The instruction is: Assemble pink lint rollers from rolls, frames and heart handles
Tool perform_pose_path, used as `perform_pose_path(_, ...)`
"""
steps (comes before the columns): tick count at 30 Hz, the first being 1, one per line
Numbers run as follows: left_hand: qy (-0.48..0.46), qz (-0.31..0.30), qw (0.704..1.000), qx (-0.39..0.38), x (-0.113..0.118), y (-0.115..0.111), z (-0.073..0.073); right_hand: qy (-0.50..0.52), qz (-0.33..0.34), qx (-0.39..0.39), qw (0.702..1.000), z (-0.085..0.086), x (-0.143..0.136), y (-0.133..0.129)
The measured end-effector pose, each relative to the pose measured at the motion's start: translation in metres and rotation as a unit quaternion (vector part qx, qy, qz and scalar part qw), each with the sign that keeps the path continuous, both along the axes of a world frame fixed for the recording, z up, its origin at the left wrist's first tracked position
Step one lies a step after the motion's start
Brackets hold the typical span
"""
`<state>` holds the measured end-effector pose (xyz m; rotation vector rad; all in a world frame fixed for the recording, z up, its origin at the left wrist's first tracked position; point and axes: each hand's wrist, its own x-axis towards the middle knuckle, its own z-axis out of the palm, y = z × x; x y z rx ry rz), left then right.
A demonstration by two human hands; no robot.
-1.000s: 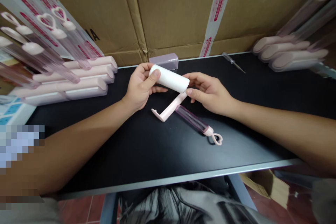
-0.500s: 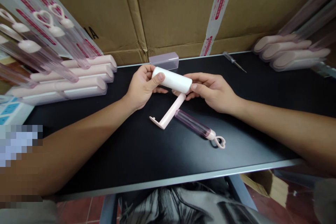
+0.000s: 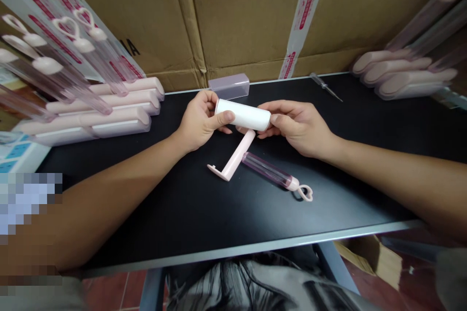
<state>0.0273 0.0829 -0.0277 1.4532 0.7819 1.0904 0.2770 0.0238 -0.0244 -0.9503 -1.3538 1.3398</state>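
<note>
A white lint roll (image 3: 245, 114) is held level over the table between my two hands. My left hand (image 3: 200, 120) is closed around its left end, thumb lying along the front. The right end sits between the thumb and fingers of my right hand (image 3: 296, 125). Below lies a pale pink roller frame (image 3: 238, 157) with a flat end piece, its far end partly hidden behind the roll. Touching or just beside that frame is a clear purple handle (image 3: 268, 170) with a pink heart-shaped loop (image 3: 305, 193) at its tip.
Assembled pink lint rollers (image 3: 120, 119) stand in rows at the left; more rollers (image 3: 404, 75) stand at the right. Behind my hands are a clear purple cover (image 3: 229, 86) and a screwdriver (image 3: 324, 86). A large cardboard box (image 3: 248, 19) walls off the table's back edge.
The lint roll has shifted slightly right and down and lies a little more level. Both hands keep their hold on it. The frame and handle stay on the table.
</note>
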Motion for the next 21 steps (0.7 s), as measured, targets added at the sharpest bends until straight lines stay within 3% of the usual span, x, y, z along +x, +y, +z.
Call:
perform_pose_path(9,0.043,0.077,0.996,0.027,0.000,0.004,-0.009,0.059,-0.087,-0.035,0.994,-0.005,-0.003,0.013)
perform_pose_path(15,0.200,0.188,0.953,0.130,-0.003,-0.003,-0.003,0.062,-0.066,-0.047,0.995,-0.009,-0.001,0.014)
perform_pose_path(18,0.258,0.201,0.930,0.167,-0.002,-0.008,0.004,0.045,-0.050,-0.049,0.997,-0.009,0.001,0.014)
perform_pose_path(21,0.258,0.195,0.930,0.175,-0.001,-0.008,0.002,0.018,-0.036,-0.042,0.998,-0.008,0.002,0.014)
